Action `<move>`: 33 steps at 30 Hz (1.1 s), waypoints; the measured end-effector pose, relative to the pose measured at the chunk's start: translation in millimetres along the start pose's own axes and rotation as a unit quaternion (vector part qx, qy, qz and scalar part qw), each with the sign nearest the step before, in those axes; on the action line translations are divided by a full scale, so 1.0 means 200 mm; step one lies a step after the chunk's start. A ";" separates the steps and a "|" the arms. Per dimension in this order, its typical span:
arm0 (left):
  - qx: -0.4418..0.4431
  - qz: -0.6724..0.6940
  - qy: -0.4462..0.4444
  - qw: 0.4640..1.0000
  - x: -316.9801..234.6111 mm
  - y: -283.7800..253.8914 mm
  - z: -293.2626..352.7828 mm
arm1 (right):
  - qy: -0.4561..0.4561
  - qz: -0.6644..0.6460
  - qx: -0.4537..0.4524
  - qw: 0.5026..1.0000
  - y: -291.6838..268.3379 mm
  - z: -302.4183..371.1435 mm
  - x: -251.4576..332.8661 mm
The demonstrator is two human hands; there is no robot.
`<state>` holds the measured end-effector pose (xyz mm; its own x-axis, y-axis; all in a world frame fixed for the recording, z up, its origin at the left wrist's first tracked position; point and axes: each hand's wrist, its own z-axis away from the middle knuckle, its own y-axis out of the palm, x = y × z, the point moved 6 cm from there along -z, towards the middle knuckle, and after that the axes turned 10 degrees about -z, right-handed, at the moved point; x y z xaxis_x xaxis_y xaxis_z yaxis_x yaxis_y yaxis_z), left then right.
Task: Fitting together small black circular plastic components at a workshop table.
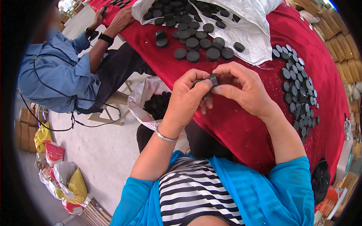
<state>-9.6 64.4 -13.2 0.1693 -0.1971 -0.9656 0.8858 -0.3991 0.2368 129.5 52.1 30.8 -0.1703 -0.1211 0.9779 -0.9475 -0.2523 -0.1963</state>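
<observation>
Both hands meet over the near edge of a red cloth-covered table. Between the fingertips is a small black round cap (213, 80), tilted on its edge. My left hand (184, 92) pinches it from the left, its thumb along the side, and more dark material shows behind that thumb. My right hand (245, 88) grips the same cap with thumb and forefinger from the right. Just beyond my hands lie loose black caps (192, 56), some stacked. They spill from a white woven sack (254, 41) lying on the table.
Many flat dark discs (298, 88) spread over the red cloth (249, 132) on the right. Below the table edge at left, an open white bag (136, 102) holds black pieces. A person in a blue shirt (60, 75) sits at the left. Sacks (77, 186) stand on the floor.
</observation>
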 end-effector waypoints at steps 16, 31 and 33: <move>-0.005 -0.008 0.006 1.000 0.00 -0.01 -0.01 | 0.029 -0.072 0.006 0.997 0.01 -0.01 -0.06; -0.006 0.022 0.004 1.000 0.00 -0.01 -0.01 | -0.027 -0.044 -0.013 0.999 0.01 -0.02 -0.06; -0.006 0.004 0.005 1.000 0.00 -0.01 -0.01 | -0.039 -0.030 -0.013 0.999 0.00 -0.02 -0.05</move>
<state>-9.8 66.2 -13.3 0.1809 -0.1909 -0.9648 0.8897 -0.3864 0.2433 130.6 56.8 20.9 -0.0919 -0.1807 0.9792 -0.9624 -0.2361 -0.1339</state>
